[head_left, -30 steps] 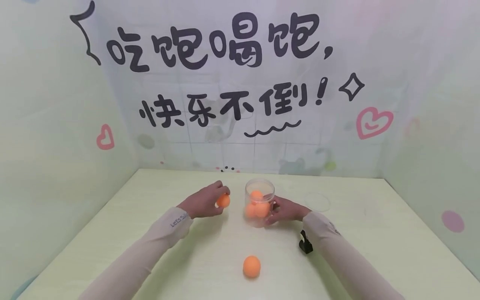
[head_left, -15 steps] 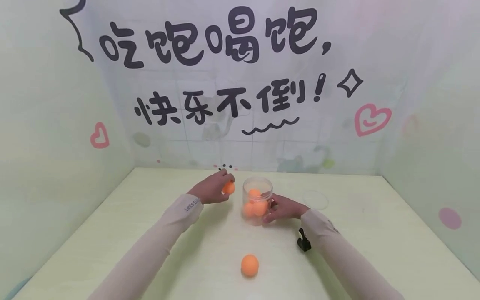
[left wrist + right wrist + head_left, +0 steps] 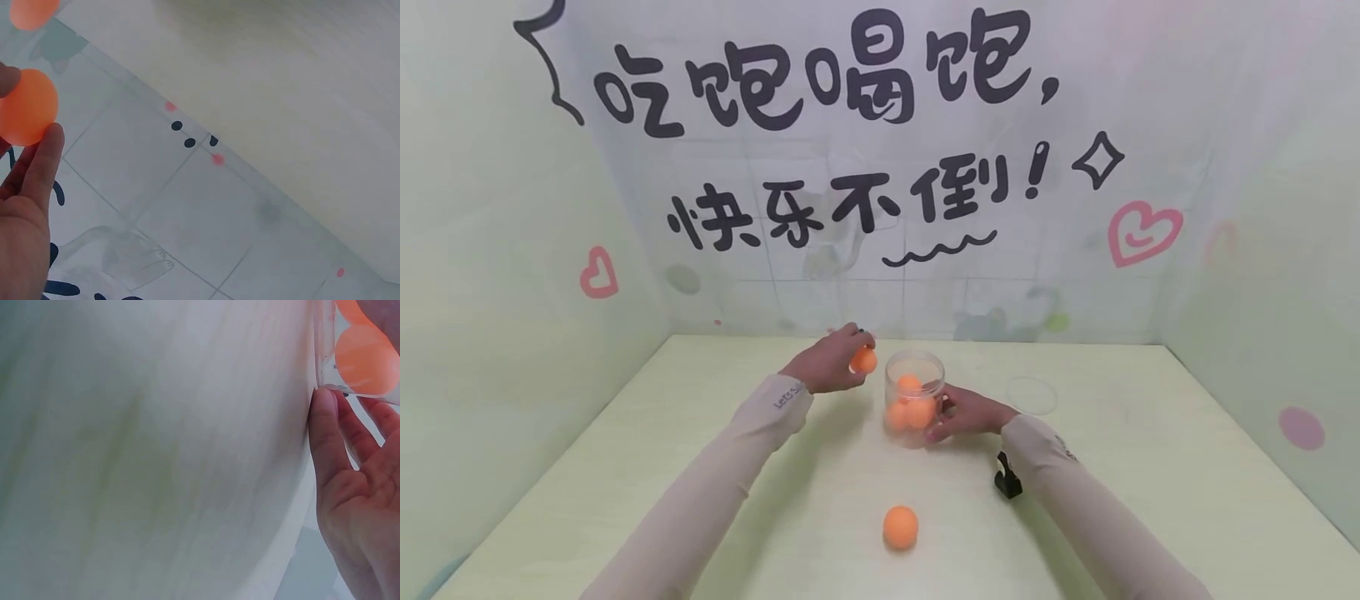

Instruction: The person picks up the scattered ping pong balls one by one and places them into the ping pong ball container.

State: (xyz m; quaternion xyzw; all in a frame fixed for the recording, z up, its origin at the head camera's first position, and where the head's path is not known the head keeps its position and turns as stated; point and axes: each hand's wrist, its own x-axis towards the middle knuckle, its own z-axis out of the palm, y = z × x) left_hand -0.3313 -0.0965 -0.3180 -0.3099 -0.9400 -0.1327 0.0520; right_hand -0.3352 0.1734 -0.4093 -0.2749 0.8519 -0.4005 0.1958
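So the left hand [image 3: 827,364] has an orange ball [image 3: 863,360] pinched in its fingertips, held up in the air just to the left of the clear jar [image 3: 914,408] and about level with its open rim. In the left wrist view you can see the ball [image 3: 26,106] sitting against the fingers [image 3: 39,164], with nothing else touching it.

The right hand [image 3: 966,414] is curled against the right side of the jar, which stands upright on the pale green tabletop [image 3: 1150,483]. The right wrist view shows a fingertip [image 3: 325,425] right up against the jar's wall [image 3: 325,344]. Looks like three orange balls are already inside [image 3: 910,407], stacked against each other, though the exact count is hard to tell through the plastic.

One more loose ball [image 3: 900,527] sits on the tabletop well in front of the jar, nearer the person. A clear round lid [image 3: 1032,397] lies flat off to the jar's right.

Handling-wise, my guess: these look like ping-pong-type balls, so super light, smooth and hard, and they'll bounce or roll off if fumbled. A light fingertip pinch across the middle is plenty. The jar looks like thin stiff plastic and pretty light too, so it could tip or slide if bumped. Holding it by the side wall low down, like the right hand does, seems like the sensible spot.
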